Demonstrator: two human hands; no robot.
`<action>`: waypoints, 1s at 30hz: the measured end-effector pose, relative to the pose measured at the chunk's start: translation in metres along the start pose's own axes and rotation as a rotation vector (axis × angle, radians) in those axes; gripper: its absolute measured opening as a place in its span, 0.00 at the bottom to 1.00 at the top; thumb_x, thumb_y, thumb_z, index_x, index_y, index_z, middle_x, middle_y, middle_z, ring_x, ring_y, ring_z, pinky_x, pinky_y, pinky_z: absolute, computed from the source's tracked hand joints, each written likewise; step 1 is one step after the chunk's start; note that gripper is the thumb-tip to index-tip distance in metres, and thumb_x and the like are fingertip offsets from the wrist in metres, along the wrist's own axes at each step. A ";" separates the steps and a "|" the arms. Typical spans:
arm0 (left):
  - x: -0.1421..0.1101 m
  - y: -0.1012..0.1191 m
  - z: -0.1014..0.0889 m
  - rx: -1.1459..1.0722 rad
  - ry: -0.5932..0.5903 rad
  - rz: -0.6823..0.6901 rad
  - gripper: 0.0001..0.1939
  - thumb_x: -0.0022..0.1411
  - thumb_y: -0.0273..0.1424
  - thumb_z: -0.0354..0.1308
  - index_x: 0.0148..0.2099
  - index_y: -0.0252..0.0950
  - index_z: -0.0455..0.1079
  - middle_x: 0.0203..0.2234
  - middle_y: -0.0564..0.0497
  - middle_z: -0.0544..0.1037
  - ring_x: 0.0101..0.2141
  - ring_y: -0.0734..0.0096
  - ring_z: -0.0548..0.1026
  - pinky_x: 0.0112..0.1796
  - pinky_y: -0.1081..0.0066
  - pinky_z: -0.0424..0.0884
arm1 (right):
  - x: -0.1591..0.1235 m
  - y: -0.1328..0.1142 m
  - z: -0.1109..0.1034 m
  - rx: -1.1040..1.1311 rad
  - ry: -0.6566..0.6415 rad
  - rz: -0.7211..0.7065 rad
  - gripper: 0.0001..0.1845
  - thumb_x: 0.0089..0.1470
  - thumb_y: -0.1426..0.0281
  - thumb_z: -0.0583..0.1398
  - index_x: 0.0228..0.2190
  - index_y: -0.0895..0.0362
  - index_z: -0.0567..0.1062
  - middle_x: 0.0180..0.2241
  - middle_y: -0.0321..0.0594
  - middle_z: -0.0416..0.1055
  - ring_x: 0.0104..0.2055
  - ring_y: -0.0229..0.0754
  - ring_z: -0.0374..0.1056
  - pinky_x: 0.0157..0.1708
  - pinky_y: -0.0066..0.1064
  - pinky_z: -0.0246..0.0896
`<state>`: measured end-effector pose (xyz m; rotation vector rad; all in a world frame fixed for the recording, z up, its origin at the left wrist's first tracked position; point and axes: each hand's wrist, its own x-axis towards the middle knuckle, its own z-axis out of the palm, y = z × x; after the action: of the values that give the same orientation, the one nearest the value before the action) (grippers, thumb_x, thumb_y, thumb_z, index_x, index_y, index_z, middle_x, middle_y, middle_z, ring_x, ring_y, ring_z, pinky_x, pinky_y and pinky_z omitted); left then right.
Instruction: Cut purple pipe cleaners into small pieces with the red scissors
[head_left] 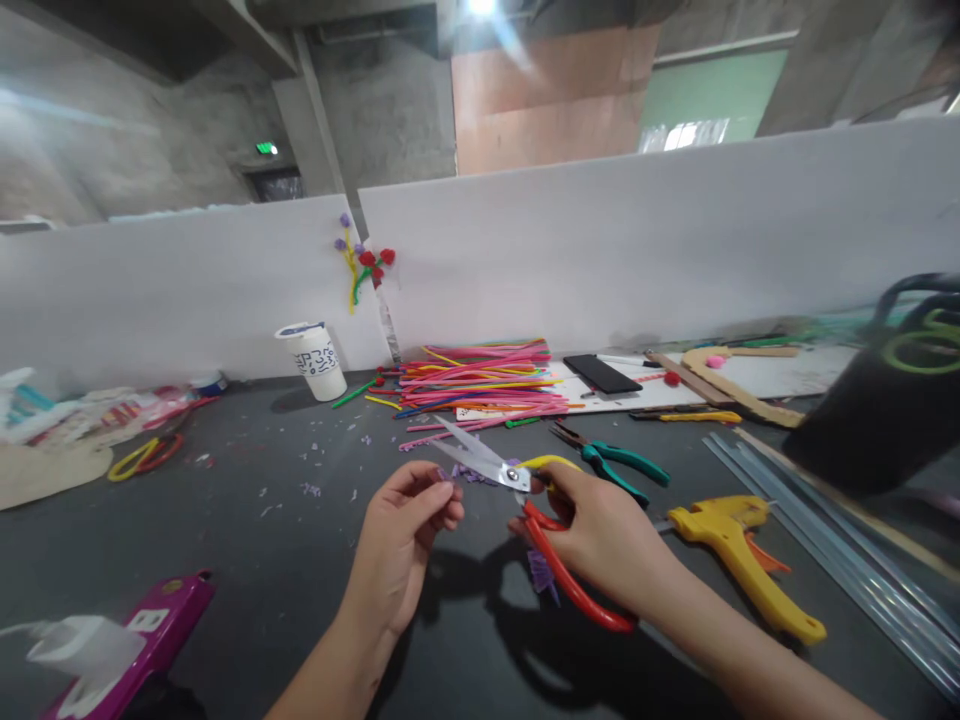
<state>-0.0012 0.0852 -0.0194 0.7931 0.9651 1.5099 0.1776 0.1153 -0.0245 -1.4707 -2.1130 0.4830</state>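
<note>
In my right hand (600,520) is a pair of scissors (513,474) with one red and one yellow handle. The blades stand apart and point up and left, toward my left hand. My left hand (411,520) is pinched on a small purple piece (444,474), mostly covered by the fingertips, close to the blades. Purple scraps (480,474) lie on the dark table behind the scissors. Another purple fringed piece (541,572) rests under the red handle.
Colourful pipe cleaners (480,380) are piled at the back, beside a white cup (313,362) and a black phone (600,375). To the right lie teal pliers (611,460), a yellow glue gun (739,555) and clear glue sticks (832,560). A purple power strip (146,640) sits front left.
</note>
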 end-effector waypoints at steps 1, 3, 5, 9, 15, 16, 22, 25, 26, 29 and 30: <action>0.001 -0.001 -0.001 -0.004 0.003 -0.003 0.04 0.47 0.24 0.59 0.28 0.33 0.67 0.20 0.54 0.73 0.20 0.82 0.68 0.22 0.82 0.63 | 0.002 0.001 0.001 0.062 -0.038 0.030 0.14 0.42 0.59 0.57 0.27 0.56 0.66 0.20 0.33 0.63 0.21 0.35 0.56 0.20 0.25 0.45; 0.005 -0.003 -0.004 -0.015 0.006 -0.011 0.04 0.47 0.24 0.59 0.29 0.33 0.67 0.20 0.54 0.73 0.20 0.82 0.68 0.22 0.82 0.63 | 0.006 0.002 0.001 0.193 -0.132 0.037 0.08 0.43 0.65 0.56 0.27 0.56 0.66 0.21 0.32 0.63 0.21 0.35 0.56 0.19 0.24 0.46; 0.008 -0.005 -0.007 -0.038 0.012 -0.015 0.04 0.47 0.23 0.59 0.28 0.33 0.67 0.20 0.54 0.72 0.20 0.82 0.68 0.22 0.82 0.62 | 0.009 0.001 -0.001 0.230 -0.174 0.003 0.07 0.42 0.71 0.55 0.29 0.56 0.65 0.21 0.31 0.63 0.21 0.34 0.56 0.19 0.23 0.46; 0.010 -0.005 -0.008 -0.081 0.017 -0.012 0.04 0.45 0.22 0.59 0.26 0.32 0.67 0.19 0.54 0.72 0.20 0.81 0.68 0.23 0.81 0.63 | 0.007 -0.002 -0.008 0.045 -0.087 -0.151 0.07 0.42 0.71 0.55 0.28 0.56 0.65 0.22 0.32 0.63 0.23 0.36 0.57 0.22 0.25 0.48; 0.003 0.003 -0.004 -0.070 0.025 0.008 0.03 0.47 0.23 0.59 0.28 0.33 0.69 0.20 0.52 0.74 0.20 0.81 0.69 0.21 0.81 0.62 | -0.010 0.012 -0.005 -0.176 -0.005 -0.220 0.14 0.45 0.59 0.56 0.31 0.56 0.67 0.21 0.35 0.66 0.22 0.38 0.60 0.22 0.26 0.48; 0.001 0.004 -0.003 -0.064 0.025 0.008 0.03 0.47 0.24 0.59 0.29 0.33 0.69 0.20 0.52 0.74 0.20 0.81 0.69 0.21 0.81 0.62 | -0.012 0.014 -0.004 -0.198 -0.010 -0.248 0.13 0.45 0.59 0.56 0.30 0.56 0.67 0.20 0.35 0.66 0.21 0.37 0.60 0.21 0.26 0.47; -0.004 0.004 0.002 -0.092 0.022 0.007 0.03 0.46 0.22 0.59 0.27 0.33 0.68 0.19 0.54 0.72 0.19 0.80 0.68 0.20 0.81 0.61 | -0.016 0.016 -0.001 -0.349 0.031 -0.381 0.15 0.48 0.57 0.53 0.27 0.57 0.66 0.19 0.38 0.67 0.21 0.40 0.62 0.21 0.27 0.46; -0.005 0.004 0.001 -0.108 0.028 0.039 0.04 0.46 0.21 0.58 0.27 0.34 0.69 0.18 0.56 0.71 0.18 0.82 0.67 0.20 0.81 0.61 | -0.018 0.015 -0.001 -0.387 0.032 -0.428 0.15 0.48 0.57 0.53 0.25 0.56 0.66 0.20 0.38 0.68 0.22 0.41 0.63 0.21 0.28 0.45; -0.005 0.005 0.001 -0.108 0.032 0.046 0.04 0.46 0.21 0.57 0.27 0.34 0.69 0.18 0.56 0.71 0.18 0.82 0.67 0.20 0.82 0.61 | -0.018 0.015 0.000 -0.390 0.033 -0.438 0.15 0.48 0.57 0.53 0.25 0.56 0.66 0.20 0.38 0.68 0.22 0.41 0.63 0.21 0.29 0.45; -0.006 0.006 0.000 -0.103 0.042 0.066 0.04 0.47 0.21 0.58 0.28 0.34 0.70 0.20 0.55 0.72 0.19 0.82 0.68 0.21 0.82 0.62 | -0.019 0.015 0.001 -0.394 0.053 -0.447 0.14 0.49 0.57 0.53 0.25 0.56 0.65 0.20 0.38 0.67 0.22 0.41 0.63 0.22 0.29 0.45; -0.006 0.006 -0.001 -0.102 0.045 0.069 0.04 0.47 0.22 0.58 0.29 0.34 0.70 0.20 0.55 0.73 0.19 0.82 0.68 0.21 0.82 0.62 | -0.019 0.016 0.002 -0.397 0.060 -0.447 0.15 0.49 0.57 0.53 0.25 0.56 0.65 0.20 0.38 0.67 0.22 0.41 0.63 0.22 0.29 0.44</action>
<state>-0.0037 0.0792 -0.0140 0.7284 0.8937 1.6289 0.1936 0.1029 -0.0388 -1.1233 -2.4873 -0.1538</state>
